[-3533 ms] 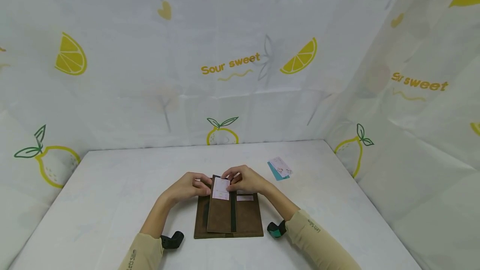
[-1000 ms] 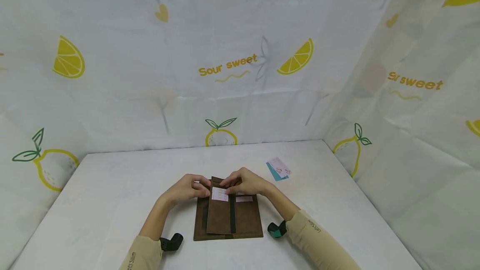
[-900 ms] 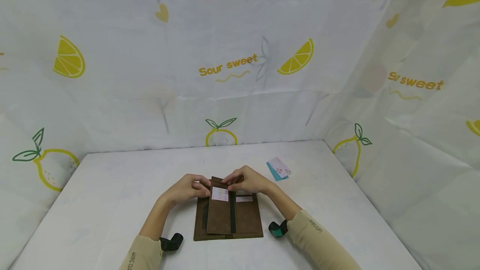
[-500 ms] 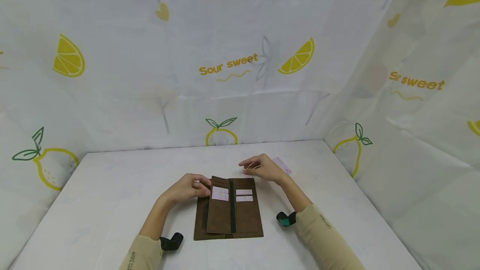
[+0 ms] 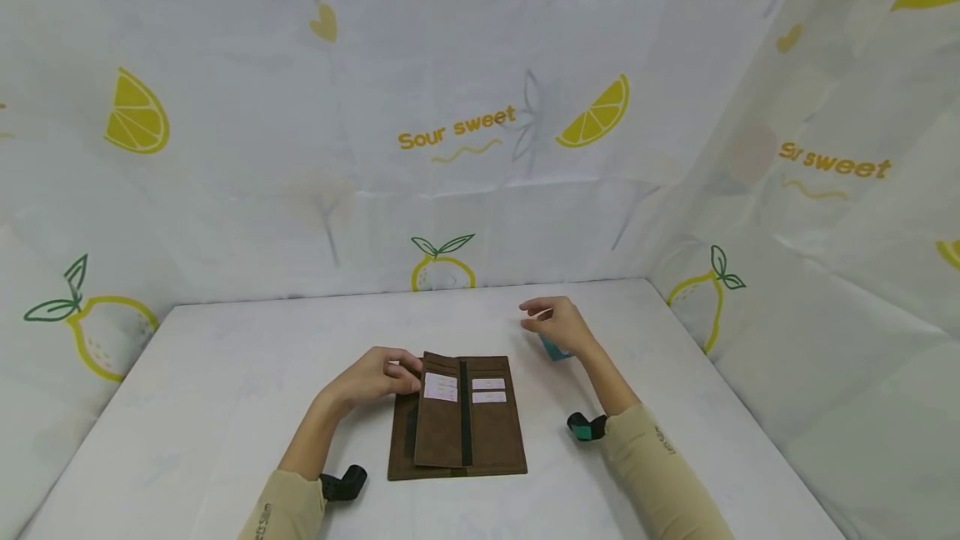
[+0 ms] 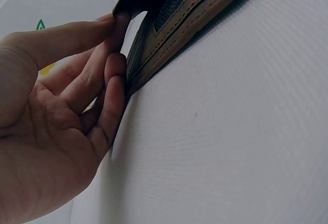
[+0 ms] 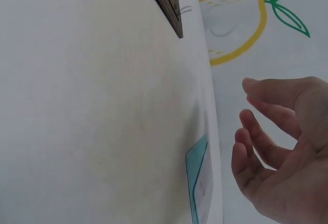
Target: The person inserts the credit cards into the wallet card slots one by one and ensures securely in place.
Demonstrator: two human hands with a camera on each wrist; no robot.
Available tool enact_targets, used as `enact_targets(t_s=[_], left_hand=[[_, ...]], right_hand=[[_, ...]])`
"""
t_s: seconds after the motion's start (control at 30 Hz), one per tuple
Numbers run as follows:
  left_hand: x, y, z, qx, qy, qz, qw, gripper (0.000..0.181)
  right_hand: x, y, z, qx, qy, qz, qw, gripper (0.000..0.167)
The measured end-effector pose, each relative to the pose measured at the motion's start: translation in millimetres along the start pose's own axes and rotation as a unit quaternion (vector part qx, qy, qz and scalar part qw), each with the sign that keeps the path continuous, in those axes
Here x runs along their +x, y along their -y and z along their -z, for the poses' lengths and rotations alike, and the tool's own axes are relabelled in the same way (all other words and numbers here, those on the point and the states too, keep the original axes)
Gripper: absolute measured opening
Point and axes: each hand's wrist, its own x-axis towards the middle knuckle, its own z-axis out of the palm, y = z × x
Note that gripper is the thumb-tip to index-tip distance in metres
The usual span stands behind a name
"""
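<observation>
Left grip [image 5: 378, 377] pinching the flap [image 5: 438, 432] of the wallet [image 5: 497, 436], open on the surface [image 5: 225, 407]! Right grip [image 5: 561, 325], loose, holding nothing, hovers near the cards [image 7: 201, 188]: likely light, stiff, slippery, best pinched by the edges.

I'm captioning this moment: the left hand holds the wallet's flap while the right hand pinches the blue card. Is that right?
Not quite: the right hand holds nothing; the right wrist view shows the blue card on the table. The rest stands.
</observation>
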Motion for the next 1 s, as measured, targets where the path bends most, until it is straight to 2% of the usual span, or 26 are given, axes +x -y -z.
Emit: enact_targets(t_s=[0.1, 0.27, 0.43, 0.53, 0.7, 1.0], left_hand=[[0.0, 0.1, 0.1, -0.001, 0.001, 0.001, 1.0000, 0.029], [-1.6, -1.1, -0.1, -0.002, 0.000, 0.001, 1.0000, 0.030], [-0.7, -2.1, -0.7, 0.003, -0.003, 0.003, 1.0000, 0.030], [-0.9, -2.5, -0.8, 0.001, -0.003, 0.003, 1.0000, 0.030], [-1.7, -2.0, -0.6, -0.001, -0.002, 0.001, 1.0000, 0.029], [-0.6, -0.9, -0.6, 0.003, -0.002, 0.000, 1.0000, 0.030]], right_hand=[[-0.6, -6, 3, -0.029, -0.025, -0.020, 0.9991, 0.034], [-5.2, -12, 10, -0.058, -0.045, -0.052, 0.9959, 0.041], [-7.8, -21, 15, -0.120, -0.048, -0.103, 0.9863, 0.054], [-9.1, -24, 19, -0.145, -0.038, -0.120, 0.9814, 0.061], [-10.6, -25, 22, -0.152, -0.022, -0.126, 0.9800, 0.066], [-8.1, -29, 25, -0.137, -0.018, -0.138, 0.9807, 0.063]])
